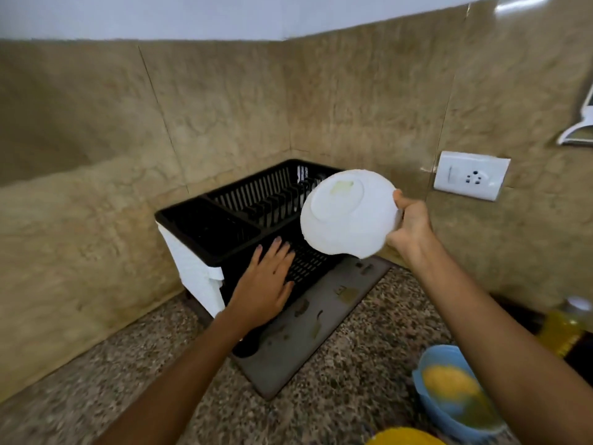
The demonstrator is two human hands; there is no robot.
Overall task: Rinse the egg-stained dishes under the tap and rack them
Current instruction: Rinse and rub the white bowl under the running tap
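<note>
Home kitchen: speckled stone counter (337, 377), tan wall tiles (224, 101), black dish rack (244, 216), wall plug socket (471, 179).

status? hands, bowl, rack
Right hand grips white bowl by its rim, tilted, above the dish rack. Left hand open, flat on rack's front edge. Yellowish smear on bowl's underside. No dishes visible in rack slots.

Brown stone tiles (224, 101) are covering two walls that are meeting in a corner. A white wall socket (470, 175) is sitting on the right wall. Light is shining on the speckled desk (96, 390) below.
</note>
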